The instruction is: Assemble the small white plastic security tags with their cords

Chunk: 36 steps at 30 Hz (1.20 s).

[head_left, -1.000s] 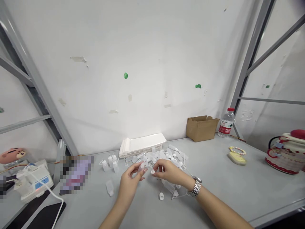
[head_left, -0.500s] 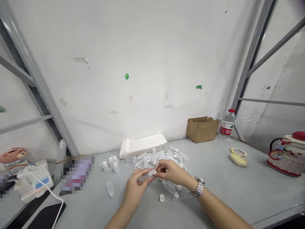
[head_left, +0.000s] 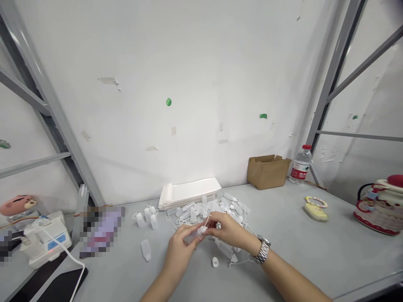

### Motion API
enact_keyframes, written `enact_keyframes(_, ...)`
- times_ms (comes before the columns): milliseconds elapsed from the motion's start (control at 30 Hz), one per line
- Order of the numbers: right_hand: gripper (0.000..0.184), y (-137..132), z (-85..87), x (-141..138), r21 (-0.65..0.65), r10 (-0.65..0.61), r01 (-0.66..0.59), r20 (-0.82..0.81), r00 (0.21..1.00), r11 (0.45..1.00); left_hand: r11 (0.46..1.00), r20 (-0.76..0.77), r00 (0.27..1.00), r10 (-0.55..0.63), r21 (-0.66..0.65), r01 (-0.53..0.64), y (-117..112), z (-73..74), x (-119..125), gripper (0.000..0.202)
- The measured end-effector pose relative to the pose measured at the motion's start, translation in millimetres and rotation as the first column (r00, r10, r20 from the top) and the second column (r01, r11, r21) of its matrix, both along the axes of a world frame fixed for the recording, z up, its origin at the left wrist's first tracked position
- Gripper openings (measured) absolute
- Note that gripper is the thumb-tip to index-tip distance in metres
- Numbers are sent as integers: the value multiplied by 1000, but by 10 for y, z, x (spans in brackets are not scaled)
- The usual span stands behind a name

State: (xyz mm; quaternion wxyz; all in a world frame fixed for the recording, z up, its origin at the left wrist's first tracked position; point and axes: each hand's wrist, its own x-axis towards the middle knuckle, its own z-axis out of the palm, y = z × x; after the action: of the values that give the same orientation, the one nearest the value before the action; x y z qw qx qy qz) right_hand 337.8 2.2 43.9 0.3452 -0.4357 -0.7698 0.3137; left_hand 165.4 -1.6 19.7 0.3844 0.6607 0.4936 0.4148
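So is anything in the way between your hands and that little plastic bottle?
Nothing visible is in the way. The left hand grips the small plastic bottle directly, and the right hand pinches its white tip.

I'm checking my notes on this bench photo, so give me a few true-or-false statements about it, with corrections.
1. The left hand and right hand both hold a small translucent plastic bottle. True.
2. The metal wristwatch is on the left wrist. False: it is on the right wrist.
3. An open cardboard box stands left of a plastic water bottle. True.
4. The white paper stack lies in front of the pile of plastic bottles. False: it lies behind the pile.
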Motion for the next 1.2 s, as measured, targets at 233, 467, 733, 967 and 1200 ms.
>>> enact_keyframes(233,8,-16,23,6,161,18,-34,101,995,986,989,46,999,-22,-148,28,-3,29,-7,51)
enact_keyframes(467,9,-21,13,35,201,54,-85,155,987,976,977,-44,984,-171,-139,163,-18,64,-49,48)
enact_keyframes(733,21,6,-63,-43,52,-66,60,119,991,997,976,-190,978,-81,182,116,13,-47,-101,40)
enact_keyframes(967,7,-20,-48,-63,13,-27,28,-58,998,1000,997,-14,998,-56,-54,55,28,3,-69,44)
enact_keyframes(1200,13,-43,3,-9,134,52,-50,-14,999,990,960,140,980,-144,-221,173,20,77,-56,59)
